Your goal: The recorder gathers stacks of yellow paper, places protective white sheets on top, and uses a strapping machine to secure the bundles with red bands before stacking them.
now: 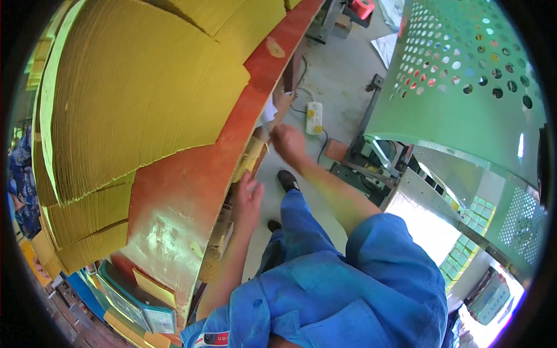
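Note:
Both my bare hands are at the near edge of a red-brown tabletop [180, 180]. My left hand [248, 200] is beside the edge with its fingers loosely bent and somewhat apart, and nothing shows in it. Farther along the edge, my right hand [287, 141] is curled closed and slightly blurred; whatever its fingers hold is hidden. Between and beyond the hands, yellow pieces [249, 158] lie in an opening under the tabletop. White paper [268, 111] sticks out there, just beyond my right hand.
Tall stacks of yellow sheets [139, 87] cover much of the table. To the right stands a green machine with a perforated cover [458, 110]. A white power strip [314, 118] with cables lies on the floor. A teal-edged tray [133, 301] sits at lower left; a person in patterned clothing [23, 180] is at far left.

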The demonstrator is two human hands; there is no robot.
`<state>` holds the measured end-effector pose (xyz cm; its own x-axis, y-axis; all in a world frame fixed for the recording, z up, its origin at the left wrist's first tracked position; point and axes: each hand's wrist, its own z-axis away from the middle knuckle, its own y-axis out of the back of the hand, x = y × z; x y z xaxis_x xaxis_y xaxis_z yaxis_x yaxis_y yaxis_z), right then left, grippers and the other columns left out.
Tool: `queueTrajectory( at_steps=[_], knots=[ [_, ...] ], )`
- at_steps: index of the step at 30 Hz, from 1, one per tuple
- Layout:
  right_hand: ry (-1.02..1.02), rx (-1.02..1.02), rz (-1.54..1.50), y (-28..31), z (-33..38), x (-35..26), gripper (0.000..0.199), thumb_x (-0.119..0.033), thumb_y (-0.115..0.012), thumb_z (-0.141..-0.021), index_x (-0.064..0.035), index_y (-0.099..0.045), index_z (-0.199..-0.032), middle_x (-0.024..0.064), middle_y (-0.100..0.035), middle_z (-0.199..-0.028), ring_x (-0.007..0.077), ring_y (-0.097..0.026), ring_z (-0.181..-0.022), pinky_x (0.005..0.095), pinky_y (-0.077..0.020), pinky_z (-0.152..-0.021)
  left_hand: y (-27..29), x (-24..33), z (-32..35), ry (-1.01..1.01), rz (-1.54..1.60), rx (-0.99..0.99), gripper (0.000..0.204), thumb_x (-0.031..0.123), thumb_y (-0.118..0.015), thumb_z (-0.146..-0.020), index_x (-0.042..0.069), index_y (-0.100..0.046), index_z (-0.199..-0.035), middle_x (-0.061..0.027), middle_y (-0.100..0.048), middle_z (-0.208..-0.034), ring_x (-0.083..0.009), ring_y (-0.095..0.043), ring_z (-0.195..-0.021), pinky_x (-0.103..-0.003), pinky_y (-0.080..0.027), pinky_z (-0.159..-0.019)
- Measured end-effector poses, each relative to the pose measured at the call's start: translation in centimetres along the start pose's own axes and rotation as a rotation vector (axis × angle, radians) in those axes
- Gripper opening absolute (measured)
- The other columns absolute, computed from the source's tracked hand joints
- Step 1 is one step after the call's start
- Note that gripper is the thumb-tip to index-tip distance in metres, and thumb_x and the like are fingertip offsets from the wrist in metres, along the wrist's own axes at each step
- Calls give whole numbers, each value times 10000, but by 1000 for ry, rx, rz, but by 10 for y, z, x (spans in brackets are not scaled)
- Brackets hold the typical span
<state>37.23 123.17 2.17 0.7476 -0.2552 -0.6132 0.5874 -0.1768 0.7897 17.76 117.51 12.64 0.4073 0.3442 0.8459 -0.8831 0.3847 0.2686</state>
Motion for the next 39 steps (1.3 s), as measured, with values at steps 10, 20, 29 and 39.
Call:
queueTrajectory(
  at_steps=[10, 20, 29, 39],
  knots=[
    [-432, -89, -652, 14, -18, 0, 305, -290, -633, -878, -28, -666, -1030, 127, -701, -903, 234, -671, -840, 375, -504, -770, 10, -26, -25, 215, -174, 270, 380, 267, -514, -948, -81, -601, -1075, -182, -656, -990, -259, -633, -895, -397, -485, -780],
    [-662, -21, -182, -43, -101, 19, 493, -375, -737, -743, -98, -557, -1110, 161, -642, -1068, 359, -616, -990, 471, -470, -813, 15, -23, 37, 148, -240, 59, 364, 263, -554, -914, -79, -639, -1005, -243, -665, -904, -322, -650, -809, -392, -490, -751],
    [-506, -49, -508, -47, -98, 69, 263, -318, -714, -762, -141, -687, -955, 132, -681, -914, 326, -649, -886, 441, -486, -766, 29, -42, 49, 266, -51, 133, 336, 238, -544, -932, -49, -626, -1087, -139, -682, -957, -199, -640, -881, -340, -488, -783],
    [-359, 245, -267, 0, -9, 68, 217, -242, -624, -834, -27, -624, -868, 196, -617, -756, 375, -593, -740, 432, -445, -669, 28, 20, 88, -256, -648, 26, 191, 136, -501, -903, 21, -627, -987, -168, -597, -964, -370, -577, -893, -466, -484, -760]
  ],
)
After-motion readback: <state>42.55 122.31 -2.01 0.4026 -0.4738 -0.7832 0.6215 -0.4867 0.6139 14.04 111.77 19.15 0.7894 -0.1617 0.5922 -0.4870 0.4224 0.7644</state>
